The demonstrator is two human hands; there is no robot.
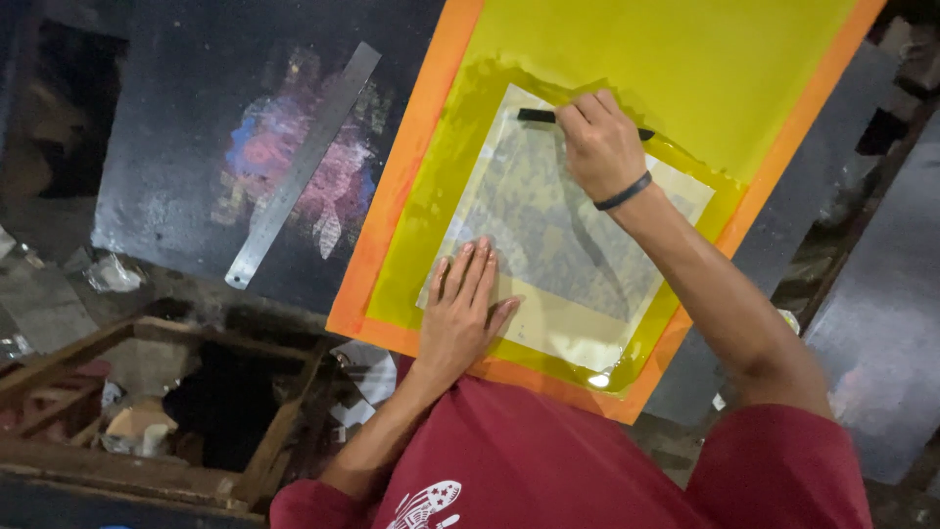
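Note:
An orange-framed screen (397, 196) with yellow mesh lies across a dark table. A pale printed sheet (548, 235) lies on the wet yellow-green patch of the mesh. My left hand (460, 309) rests flat with fingers spread on the sheet's near left corner. My right hand (599, 145) is closed around a thin black tool (534, 116) laid along the sheet's far edge. A dark band circles my right wrist.
A long steel ruler (304, 162) lies diagonally on the dark, paint-stained table (186, 127) left of the screen. A wooden crate (147, 392) with scraps sits lower left. Grey boards (876, 323) lean at the right.

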